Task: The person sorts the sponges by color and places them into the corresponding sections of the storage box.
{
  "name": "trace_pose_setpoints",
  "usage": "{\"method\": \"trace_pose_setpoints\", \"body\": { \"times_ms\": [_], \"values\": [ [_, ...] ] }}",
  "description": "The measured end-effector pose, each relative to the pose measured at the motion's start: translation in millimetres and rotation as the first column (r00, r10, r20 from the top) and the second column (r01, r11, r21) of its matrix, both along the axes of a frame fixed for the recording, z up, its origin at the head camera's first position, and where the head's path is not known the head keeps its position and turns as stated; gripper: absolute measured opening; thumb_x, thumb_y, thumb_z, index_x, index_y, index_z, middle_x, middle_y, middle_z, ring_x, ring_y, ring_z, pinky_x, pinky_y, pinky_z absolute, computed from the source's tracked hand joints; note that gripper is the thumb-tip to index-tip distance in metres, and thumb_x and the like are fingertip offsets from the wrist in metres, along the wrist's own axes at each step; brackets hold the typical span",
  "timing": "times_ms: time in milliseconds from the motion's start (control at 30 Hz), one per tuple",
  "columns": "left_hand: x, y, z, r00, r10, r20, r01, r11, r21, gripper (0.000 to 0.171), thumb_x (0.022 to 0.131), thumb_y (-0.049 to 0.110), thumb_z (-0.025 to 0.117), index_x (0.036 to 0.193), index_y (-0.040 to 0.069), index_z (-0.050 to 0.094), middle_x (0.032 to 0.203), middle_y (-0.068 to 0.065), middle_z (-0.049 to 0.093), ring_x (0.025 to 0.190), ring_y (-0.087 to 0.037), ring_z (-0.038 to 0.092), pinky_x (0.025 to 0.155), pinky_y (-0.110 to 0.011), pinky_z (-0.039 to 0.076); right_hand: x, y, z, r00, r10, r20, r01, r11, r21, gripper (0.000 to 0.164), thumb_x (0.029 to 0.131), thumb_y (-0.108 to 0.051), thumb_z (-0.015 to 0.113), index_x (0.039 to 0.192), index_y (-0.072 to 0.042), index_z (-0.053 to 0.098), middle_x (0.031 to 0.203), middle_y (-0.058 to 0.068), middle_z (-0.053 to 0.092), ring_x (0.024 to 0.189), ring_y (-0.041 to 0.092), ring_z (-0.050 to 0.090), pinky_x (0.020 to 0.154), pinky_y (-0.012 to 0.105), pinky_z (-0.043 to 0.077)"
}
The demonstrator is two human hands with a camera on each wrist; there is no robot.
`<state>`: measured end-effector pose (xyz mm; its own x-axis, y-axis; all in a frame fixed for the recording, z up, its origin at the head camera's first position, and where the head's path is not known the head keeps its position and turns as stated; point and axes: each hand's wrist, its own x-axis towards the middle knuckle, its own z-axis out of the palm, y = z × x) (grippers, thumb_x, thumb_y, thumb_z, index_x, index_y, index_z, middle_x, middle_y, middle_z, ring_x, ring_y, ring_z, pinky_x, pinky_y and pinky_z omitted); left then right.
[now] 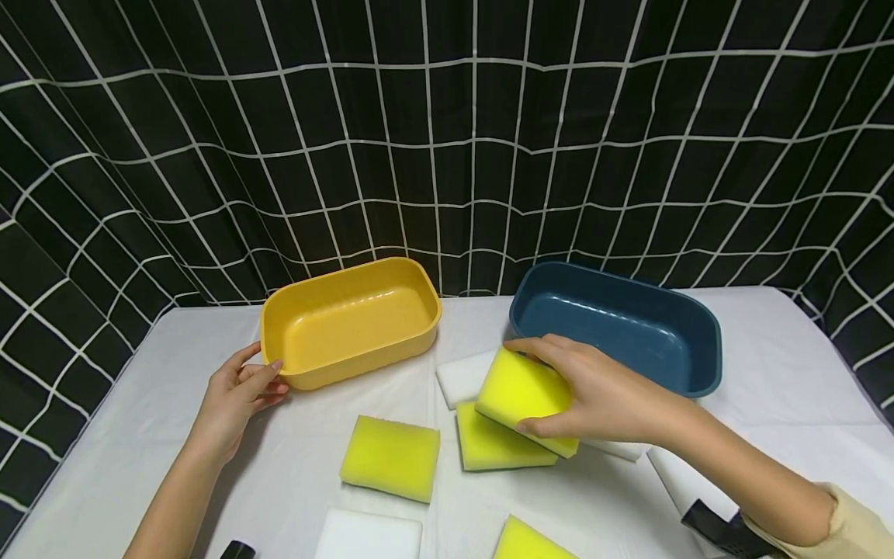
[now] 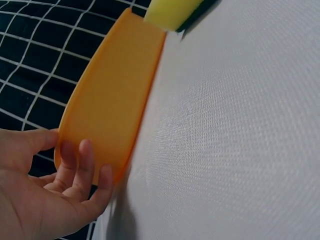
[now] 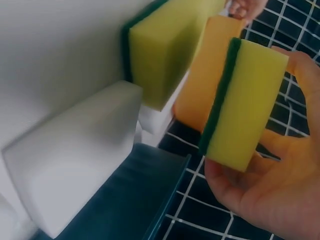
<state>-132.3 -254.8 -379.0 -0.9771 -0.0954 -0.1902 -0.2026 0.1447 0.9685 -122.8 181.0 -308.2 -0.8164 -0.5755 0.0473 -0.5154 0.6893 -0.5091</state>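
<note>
My right hand (image 1: pixel 594 384) grips a yellow scouring sponge (image 1: pixel 524 392) by its sides, thumb at the near edge and fingers at the far edge. In the right wrist view the held sponge (image 3: pixel 247 102) shows a dark green scrub layer. It overlaps a second yellow sponge (image 1: pixel 496 442) in the head view. At the left, my left hand (image 1: pixel 233 396) holds the near left corner of a yellow plastic bin (image 1: pixel 363 361), which has a bare inside. The left wrist view shows fingertips (image 2: pixel 86 147) against the wall of the bin (image 2: pixel 110 85).
A dark blue bin (image 1: pixel 628 334) stands behind my right hand. White sponges (image 1: pixel 464 376) lie near it, one partly under the yellow ones. Another yellow sponge (image 1: pixel 391 458), a white block (image 1: pixel 370 536) and a yellow corner (image 1: pixel 527 539) lie nearer. A black grid-patterned curtain (image 1: pixel 447 155) hangs behind.
</note>
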Motion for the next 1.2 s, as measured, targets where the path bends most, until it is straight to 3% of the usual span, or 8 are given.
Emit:
{"method": "trace_pose_setpoints", "body": {
  "times_ms": [533, 800, 1200],
  "values": [
    [-1.4, -2, -2.7, 1.000, -0.006, 0.005, 0.006, 1.000, -0.007, 0.073, 0.111, 0.016, 0.056, 0.167, -0.002, 0.014, 0.089, 0.013, 0.065, 0.079, -0.002, 0.069, 0.083, -0.018, 0.061, -21.9, -19, -1.3, 1.000, 0.005, 0.012, -0.005, 1.000, 0.007, 0.080, 0.083, -0.041, 0.086, 0.150, -0.009, 0.055, 0.124, 0.010, 0.065, 0.099, 0.021, 0.057, 0.081, 0.035, 0.053],
    [-2.1, -2, -3.2, 1.000, -0.006, 0.004, 0.006, 1.000, -0.017, 0.073, 0.111, 0.017, 0.056, 0.167, -0.002, 0.014, 0.090, 0.013, 0.065, 0.080, -0.002, 0.069, 0.082, -0.018, 0.060, -33.5, -29, -2.2, 1.000, -0.004, 0.014, 0.004, 1.000, 0.003, 0.082, 0.084, -0.040, 0.085, 0.151, -0.006, 0.054, 0.130, 0.016, 0.066, 0.105, 0.026, 0.059, 0.088, 0.040, 0.055],
    [-2.1, -2, -3.6, 1.000, -0.002, 0.008, 0.002, 1.000, -0.016, 0.073, 0.110, 0.016, 0.056, 0.167, -0.002, 0.014, 0.089, 0.013, 0.065, 0.079, -0.002, 0.069, 0.082, -0.017, 0.060, -52.0, -46, -3.1, 0.999, -0.019, 0.051, 0.021, 0.999, -0.032, 0.072, 0.085, -0.034, 0.086, 0.142, -0.001, 0.057, 0.129, 0.017, 0.067, 0.100, 0.024, 0.061, 0.087, 0.038, 0.058]
  ]
}}
